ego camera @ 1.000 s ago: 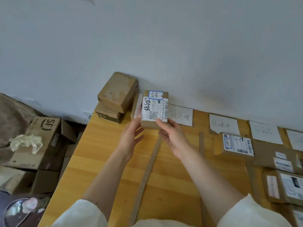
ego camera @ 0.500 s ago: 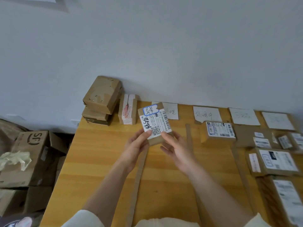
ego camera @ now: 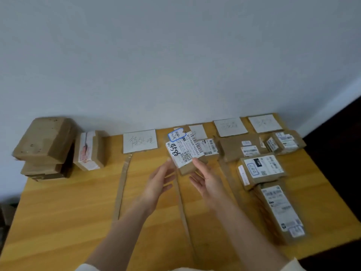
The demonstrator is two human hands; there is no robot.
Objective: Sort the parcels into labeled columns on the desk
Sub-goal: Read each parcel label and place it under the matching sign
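I hold a small brown parcel (ego camera: 184,151) with a white shipping label and a blue-edged handwritten sticker above the yellow desk (ego camera: 64,212). My right hand (ego camera: 205,182) grips its lower right corner. Fingers spread, my left hand (ego camera: 158,184) touches its lower left edge. White paper column labels lie along the wall: one (ego camera: 139,141) left of the parcel, another (ego camera: 230,126) and a third (ego camera: 264,123) to the right. Cardboard strips (ego camera: 122,184) divide the columns.
A stack of plain brown boxes (ego camera: 46,147) and an upright parcel with red tape (ego camera: 88,151) stand at the back left. Several labelled parcels (ego camera: 261,171) lie in the right columns, down to a long one (ego camera: 281,210). The desk's right edge drops into a dark gap.
The parcel has been carried right from the back-left stack, past the first paper label. The view has swung right, so more of the right-hand columns shows.
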